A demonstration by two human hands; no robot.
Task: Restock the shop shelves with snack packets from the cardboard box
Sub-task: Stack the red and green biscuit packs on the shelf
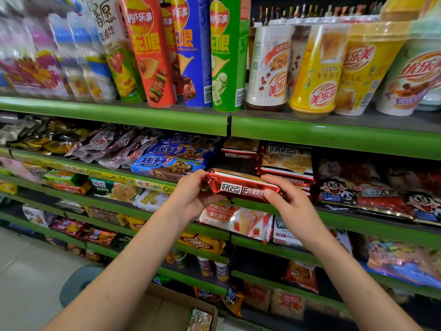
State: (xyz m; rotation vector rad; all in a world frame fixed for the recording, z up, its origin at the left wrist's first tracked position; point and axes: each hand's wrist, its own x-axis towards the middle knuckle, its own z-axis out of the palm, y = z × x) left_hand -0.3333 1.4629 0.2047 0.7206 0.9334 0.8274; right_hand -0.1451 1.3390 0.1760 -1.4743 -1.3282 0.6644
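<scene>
Green shelves (pixel 334 137) behind; red packet (pixel 243 187) lengthwise left-to-right, gripped endwise by left hand (pixel 191 194) and right hand (pixel 286 201).

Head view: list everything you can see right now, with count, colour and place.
Red packet: one, red foil, held at the second shelf.
Matching red packets: a stack, count unclear, second shelf behind it.
Blue cookie packs: about three, left of the stack.
Chip tubes: several, orange, blue, green, top shelf.
Drink cups: several, white and yellow, top right.
Cardboard box: one, brown, bottom, one packet showing inside.
Shelves: green edges.
Left hand: grips the packet's left end.
Right hand: grips its right end.
</scene>
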